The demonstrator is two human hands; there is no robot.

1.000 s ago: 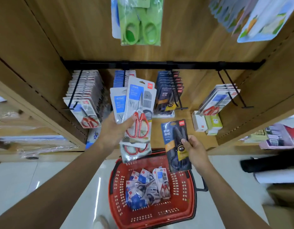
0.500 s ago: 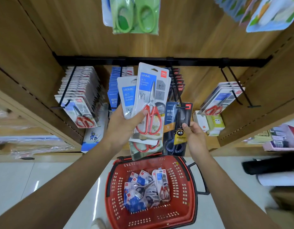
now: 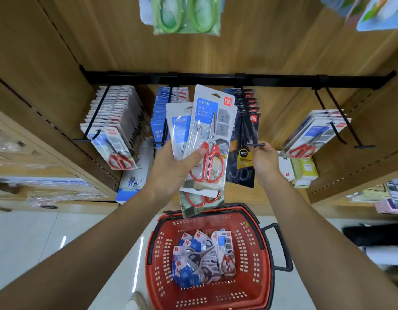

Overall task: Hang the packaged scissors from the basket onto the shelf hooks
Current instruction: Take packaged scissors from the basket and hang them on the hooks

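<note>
While a brown wooden shelf unit [image 3: 271,41] fills the upper view, a black metal rail [image 3: 283,78] runs across it with black wire hooks pointing out toward the person. Below, a red perforated plastic basket [image 3: 267,253] sits on the pale floor, with a loose pile of white-and-blue packaged scissors [image 3: 200,258] in its bottom. A full row of white packs with red-handled scissors [image 3: 117,130] hangs on the left hook, and a shorter row [image 3: 316,135] on the right hook. A green-handled scissors pack [image 3: 186,16] hangs above. The left hand [image 3: 171,173] grips a fan of white-and-blue blister packs with red-handled scissors [image 3: 209,135], thumb pressed across the front one, held up in front of the middle hooks. The right hand [image 3: 266,163] has its fingers curled on the right edge of a dark card pack of black scissors [image 3: 242,162], right at the tip of the centre-right hook [image 3: 257,144]. Cannot tell if that pack's hole is on the hook.
</note>
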